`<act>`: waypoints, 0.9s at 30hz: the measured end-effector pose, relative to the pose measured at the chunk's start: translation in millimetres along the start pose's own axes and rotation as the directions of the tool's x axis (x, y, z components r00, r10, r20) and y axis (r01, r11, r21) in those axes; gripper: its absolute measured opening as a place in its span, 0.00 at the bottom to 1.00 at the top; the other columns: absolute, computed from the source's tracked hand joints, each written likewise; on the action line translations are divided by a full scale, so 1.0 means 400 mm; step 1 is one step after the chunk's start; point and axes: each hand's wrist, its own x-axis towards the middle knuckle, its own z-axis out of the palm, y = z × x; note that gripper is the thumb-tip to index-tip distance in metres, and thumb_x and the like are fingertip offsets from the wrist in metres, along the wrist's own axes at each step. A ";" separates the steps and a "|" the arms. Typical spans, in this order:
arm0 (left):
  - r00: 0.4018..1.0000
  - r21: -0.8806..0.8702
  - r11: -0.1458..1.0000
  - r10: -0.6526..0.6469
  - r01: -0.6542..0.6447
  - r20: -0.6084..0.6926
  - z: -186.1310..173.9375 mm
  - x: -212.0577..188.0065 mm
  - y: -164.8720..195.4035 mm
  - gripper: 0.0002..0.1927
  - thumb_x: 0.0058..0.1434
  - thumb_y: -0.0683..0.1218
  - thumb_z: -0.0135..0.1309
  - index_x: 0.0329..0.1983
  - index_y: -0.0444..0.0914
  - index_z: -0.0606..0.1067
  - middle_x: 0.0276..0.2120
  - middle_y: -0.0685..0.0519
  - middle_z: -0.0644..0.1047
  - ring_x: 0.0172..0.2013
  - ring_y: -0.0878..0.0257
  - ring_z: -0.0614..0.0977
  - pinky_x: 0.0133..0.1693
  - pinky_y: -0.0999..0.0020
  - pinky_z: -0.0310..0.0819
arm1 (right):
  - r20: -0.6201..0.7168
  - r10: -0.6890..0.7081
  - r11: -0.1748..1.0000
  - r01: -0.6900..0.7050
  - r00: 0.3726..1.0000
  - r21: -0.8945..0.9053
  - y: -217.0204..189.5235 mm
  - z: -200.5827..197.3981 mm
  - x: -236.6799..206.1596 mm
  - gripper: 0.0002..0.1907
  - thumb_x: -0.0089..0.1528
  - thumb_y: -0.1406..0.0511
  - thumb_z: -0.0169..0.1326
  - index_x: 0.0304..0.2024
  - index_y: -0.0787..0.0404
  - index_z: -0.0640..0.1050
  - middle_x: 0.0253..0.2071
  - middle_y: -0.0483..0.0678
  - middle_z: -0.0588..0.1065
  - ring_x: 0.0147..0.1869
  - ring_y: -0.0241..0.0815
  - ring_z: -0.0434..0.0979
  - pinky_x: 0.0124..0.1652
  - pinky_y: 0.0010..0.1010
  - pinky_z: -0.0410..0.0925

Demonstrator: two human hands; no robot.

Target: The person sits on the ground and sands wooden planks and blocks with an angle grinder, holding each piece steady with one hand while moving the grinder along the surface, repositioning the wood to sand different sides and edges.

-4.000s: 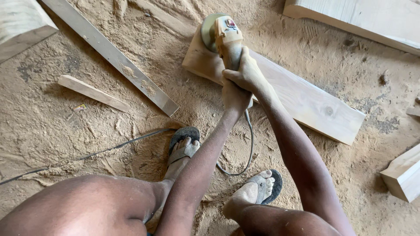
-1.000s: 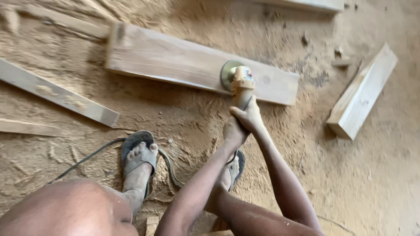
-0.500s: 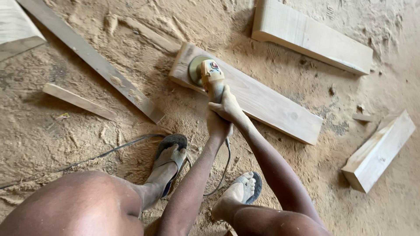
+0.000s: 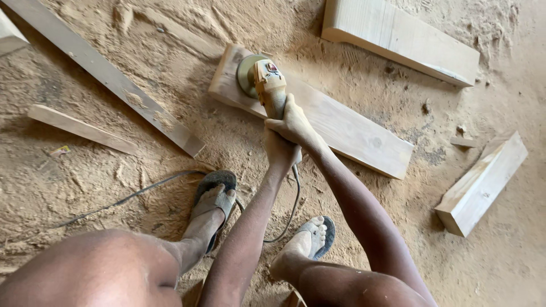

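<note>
Left hand (image 4: 280, 152) wraps the rear of the yellow sander (image 4: 267, 85); right hand (image 4: 294, 122), just ahead, also clamps its body. The disc rests on the plank's (image 4: 341, 122) far-left end. The plank's long axis runs rightward, toward the near side.

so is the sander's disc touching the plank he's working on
Touching: the head view shows the sander disc lying flat on the plank near its left end, no gap visible.

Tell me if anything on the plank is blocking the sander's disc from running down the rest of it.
Nothing visible does. The sander sits at the plank's left end, held by the left hand and right hand; the bare wood beyond it carries only dust.
</note>
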 end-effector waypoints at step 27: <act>0.932 0.404 0.915 -0.168 0.026 0.322 0.253 -0.197 -0.086 0.38 0.55 0.54 0.65 0.58 0.30 0.58 0.46 0.43 0.76 0.41 0.56 0.82 0.44 0.59 0.81 | -0.120 0.250 0.964 -0.235 0.961 0.122 0.372 -0.069 -0.178 0.37 0.50 0.56 0.67 0.53 0.67 0.64 0.48 0.68 0.76 0.56 0.62 0.79 0.55 0.46 0.70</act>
